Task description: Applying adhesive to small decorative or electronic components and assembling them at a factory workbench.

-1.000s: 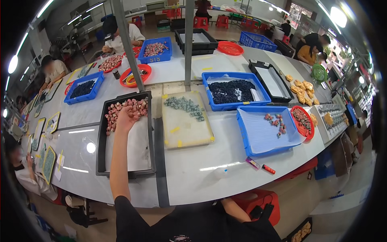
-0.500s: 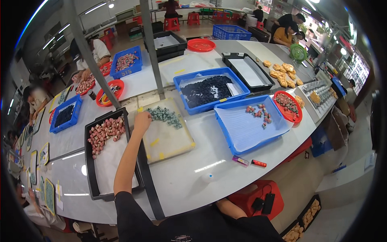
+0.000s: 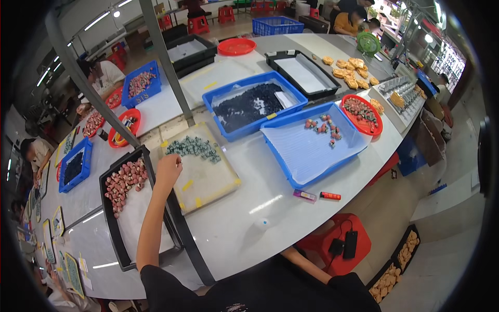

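Observation:
My left hand (image 3: 168,170) is closed, its fingertips pinched over the left part of a pale, yellow-taped board (image 3: 213,182). Whatever it may hold is too small to make out. Just beyond the fingers lies a cluster of small grey-green pieces (image 3: 193,148) on that board. Left of my forearm, a black tray (image 3: 115,240) lined with white sheet holds pinkish-red round pieces (image 3: 125,182). My right forearm (image 3: 307,265) reaches down by the table's near edge; the fingers of that hand are hidden.
Beyond the board stands a blue tray of dark pieces (image 3: 244,106); right of it, a blue tray (image 3: 306,156) with a few pinkish pieces. Two lighters (image 3: 330,196) lie near the edge. A metal post (image 3: 165,57) rises behind the board. A red stool (image 3: 356,229) stands below right.
My left hand has drawn slightly toward me, away from the grey-green cluster. My right forearm has swung out and shows more. The whole view has shifted a little.

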Motion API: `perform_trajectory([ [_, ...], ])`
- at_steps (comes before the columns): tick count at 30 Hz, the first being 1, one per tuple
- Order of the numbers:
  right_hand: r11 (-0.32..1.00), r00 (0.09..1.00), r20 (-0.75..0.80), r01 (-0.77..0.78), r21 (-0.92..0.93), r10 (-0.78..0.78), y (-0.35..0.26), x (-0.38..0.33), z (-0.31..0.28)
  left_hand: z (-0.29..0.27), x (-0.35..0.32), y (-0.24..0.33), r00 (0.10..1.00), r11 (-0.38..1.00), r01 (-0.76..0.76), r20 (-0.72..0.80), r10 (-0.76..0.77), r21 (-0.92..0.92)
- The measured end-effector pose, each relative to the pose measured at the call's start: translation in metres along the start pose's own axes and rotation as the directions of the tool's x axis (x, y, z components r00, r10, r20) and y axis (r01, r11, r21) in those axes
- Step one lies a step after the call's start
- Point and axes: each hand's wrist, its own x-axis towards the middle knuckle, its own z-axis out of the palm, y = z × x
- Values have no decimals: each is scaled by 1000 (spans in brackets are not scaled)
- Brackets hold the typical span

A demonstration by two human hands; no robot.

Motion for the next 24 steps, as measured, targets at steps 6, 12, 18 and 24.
perform_trajectory([
  [6, 934, 930, -129, -324, 150, 343, -69, -41, -91, -58, -128, 133, 992, 977, -76, 83, 94, -197],
  [12, 984, 985, -165, -26, 177, 56, -157, 43, -92, 2, -189, 176, 987, 979, -41, 142, 70, -198],
  [18, 990, 990, 46, 138, -26, -136, -143, 104, -62, 21, -210, 185, 987, 948, 134, 129, -100, -290],
  [24, 895, 984, -22, -149, 420, 174, -135, 90, -73, 14, -235, 175, 957, 799, 288, 180, -226, -527],
])
